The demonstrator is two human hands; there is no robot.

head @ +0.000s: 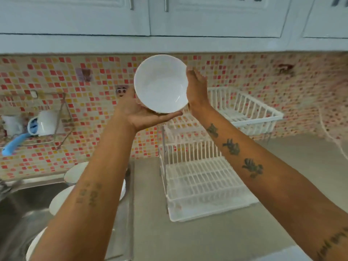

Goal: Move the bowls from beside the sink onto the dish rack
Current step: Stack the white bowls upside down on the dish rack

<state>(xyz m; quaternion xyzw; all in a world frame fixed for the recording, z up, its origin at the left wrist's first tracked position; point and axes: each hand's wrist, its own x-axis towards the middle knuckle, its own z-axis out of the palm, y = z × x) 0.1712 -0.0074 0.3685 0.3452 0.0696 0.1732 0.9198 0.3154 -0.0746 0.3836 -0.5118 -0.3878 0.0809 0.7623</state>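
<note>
A white bowl (161, 83) is raised in front of the tiled wall, tilted so its inside faces me. My left hand (139, 113) cups it from below and the left. My right hand (195, 87) presses flat against its right rim. The white two-tier dish rack (199, 178) stands on the counter below and to the right of the bowl, its upper basket (250, 108) beyond my right forearm. More white bowls (75, 172) sit beside the sink, partly hidden under my left forearm.
A steel sink (22, 204) lies at the lower left. On the wall at left hangs a wire shelf (62, 117) with a white mug and a blue-handled brush. White cabinets run overhead. Grey counter (282, 185) extends right of the rack.
</note>
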